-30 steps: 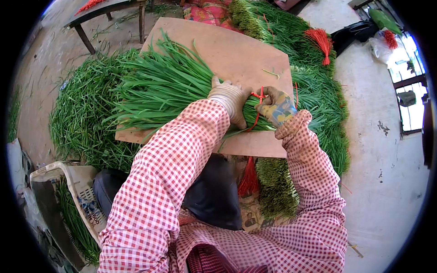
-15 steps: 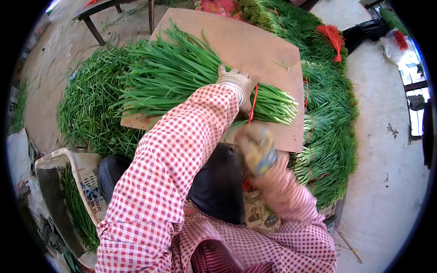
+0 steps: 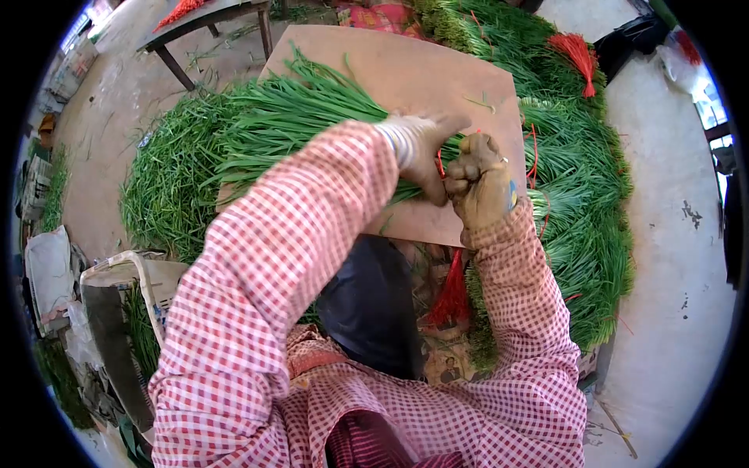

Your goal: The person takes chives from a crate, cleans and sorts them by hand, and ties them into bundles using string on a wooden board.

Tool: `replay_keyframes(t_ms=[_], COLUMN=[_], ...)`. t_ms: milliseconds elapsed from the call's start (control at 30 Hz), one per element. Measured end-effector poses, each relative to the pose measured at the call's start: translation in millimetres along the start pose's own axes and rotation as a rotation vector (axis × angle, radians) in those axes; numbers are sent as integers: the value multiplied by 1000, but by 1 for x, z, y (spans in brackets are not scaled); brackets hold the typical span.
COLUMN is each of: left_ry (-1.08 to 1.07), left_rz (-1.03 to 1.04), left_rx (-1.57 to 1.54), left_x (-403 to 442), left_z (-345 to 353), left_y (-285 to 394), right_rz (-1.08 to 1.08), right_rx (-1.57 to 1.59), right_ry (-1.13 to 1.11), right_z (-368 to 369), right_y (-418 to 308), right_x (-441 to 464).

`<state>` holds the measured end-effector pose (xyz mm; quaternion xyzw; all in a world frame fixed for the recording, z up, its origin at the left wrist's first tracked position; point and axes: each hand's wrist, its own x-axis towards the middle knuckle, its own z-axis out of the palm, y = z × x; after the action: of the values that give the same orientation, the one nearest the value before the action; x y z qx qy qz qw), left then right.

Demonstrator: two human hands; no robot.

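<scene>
My right hand (image 3: 480, 187) is back by the red tie (image 3: 441, 165), curled; I can't tell its grip. Both hands now meet at the chive bunch (image 3: 308, 117) across the board (image 3: 437, 66); my left hand (image 3: 421, 152), half open, holds it.

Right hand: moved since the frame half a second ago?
Yes: up, away from the wearer. The right hand was at the board's near edge; now it's farther in over the board, beside the left hand.

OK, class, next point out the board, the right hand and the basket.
Board (image 3: 398, 72): head view, bare upper part.
Right hand (image 3: 479, 187): head view, middle, below the curled fingers.
Basket (image 3: 165, 282): head view, pale wall.
</scene>
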<state>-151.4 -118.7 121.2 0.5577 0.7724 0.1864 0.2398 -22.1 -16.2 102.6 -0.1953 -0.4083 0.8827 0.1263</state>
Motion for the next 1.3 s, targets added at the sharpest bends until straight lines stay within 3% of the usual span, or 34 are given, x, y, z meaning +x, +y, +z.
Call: replay_keyframes(t_ms=[67,133,167,200,267,300,367,467,533,567,633,700,733,833,867,933,1033,1133,1200,1233,1267,1300], left_ry=[10,134,93,90,127,115,88,90,-51,-7,-112,-213,-259,-264,-243,-238,-283,-299,-9,390,380,576], left_rz=[-106,-172,-183,-185,-202,-214,-214,-203,-221,-166,-152,-87,-120,-182,-176,-183,-174,-165,-73,48,45,133], left_rx=[173,289,339,338,358,365,364,387,392,355,386,466,483,615,622,596,557,671,796,888,884,794], left_x=[4,13,12,13,15,17,17,17,16,12,5,-2,-8,-20,-18,-5,-1,-4,-19,-29,-40,-55], left_z=[21,42,40,40,45,48,44,40,29,26,6,-17,-27,-36,-26,-4,-8,-20,-11,12,18,21], left_y=[4,-3,-1,-1,-2,-3,-1,-1,2,0,6,11,19,26,13,-9,-8,2,-5,-28,-22,-11], right_rz=[26,5,8,-201,-187,26,-115,61,-11,-53,-26,-210,-203,-319,-244,-172,-81,-53,-263,-91,-82,12], right_rx=[113,-22,-14,-185,-341,-329,-437,-493,-614,-717,-517,-253,-209,-157,-563,-343,-144,-386,-1312,-1505,-1498,-1577], right_ry=[43,149,-67,126,223,120,-11,-137,-253,-272,-157,-317,-380,-344,-140,21,6,-102,-344,-373,-376,-424], right_z=[10,22,5,0,-19,-32,-51,-46,-13,6,38,17,24,-5,-27,-61,-45,-30,-25,-19,-22,-26], right_y=[-2,-4,1,31,86,102,119,101,61,37,-10,-27,-45,-50,-35,17,-1,-25,-34,-37,-29,-19], right_x=[2,-8,-16,-26,-66,-83,-80,-70,-72,-74,-77,-42,-35,3,18,43,48,58,58,53,55,60])
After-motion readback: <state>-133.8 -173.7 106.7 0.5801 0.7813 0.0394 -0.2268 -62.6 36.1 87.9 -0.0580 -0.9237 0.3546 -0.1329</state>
